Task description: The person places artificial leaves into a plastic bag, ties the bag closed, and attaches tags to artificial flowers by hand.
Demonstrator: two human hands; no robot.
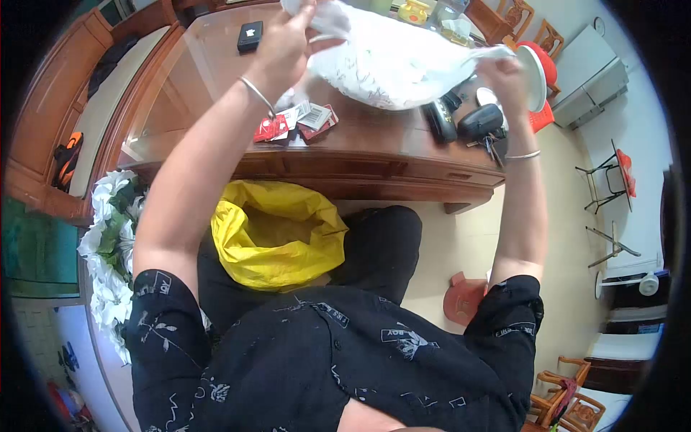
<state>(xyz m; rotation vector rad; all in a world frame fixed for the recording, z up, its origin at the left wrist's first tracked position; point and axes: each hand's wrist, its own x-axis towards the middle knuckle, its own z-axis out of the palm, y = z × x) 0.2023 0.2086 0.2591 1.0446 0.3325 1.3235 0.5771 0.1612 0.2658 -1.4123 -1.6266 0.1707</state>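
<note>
While the left hand point(283, 50) is gripping one end of the white plastic bag point(396, 61), top centre, the right hand point(505, 78) is pinching the other, upper right. Pulling evenly, clear of the black case point(481, 122), is likely suiting thin film best.

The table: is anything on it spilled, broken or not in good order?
I see no spill or damage on the table. Only slightly untidy: the red and white cards overlap at odd angles, and the keys lie close to the front edge.
</note>
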